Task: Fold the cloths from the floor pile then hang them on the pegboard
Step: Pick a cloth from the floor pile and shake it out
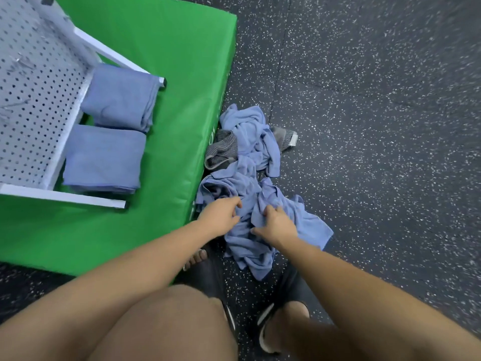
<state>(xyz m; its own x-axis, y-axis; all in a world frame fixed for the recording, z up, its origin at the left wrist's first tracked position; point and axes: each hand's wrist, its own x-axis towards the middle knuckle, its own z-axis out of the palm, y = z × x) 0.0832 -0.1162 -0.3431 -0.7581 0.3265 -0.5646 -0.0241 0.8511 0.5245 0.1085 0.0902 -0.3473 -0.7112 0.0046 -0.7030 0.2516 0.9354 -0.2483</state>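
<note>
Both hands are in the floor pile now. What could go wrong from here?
The left hand and right hand each grip bunched blue cloths that lie tangled, so a lift may drag up several at once. A grey cloth is caught in the pile and could come along.

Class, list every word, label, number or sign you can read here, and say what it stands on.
White lettering on the side of the green mat: partly hidden and blurred, unreadable.
White tag on the grey cloth: too small to read.
No other text shows.
</note>
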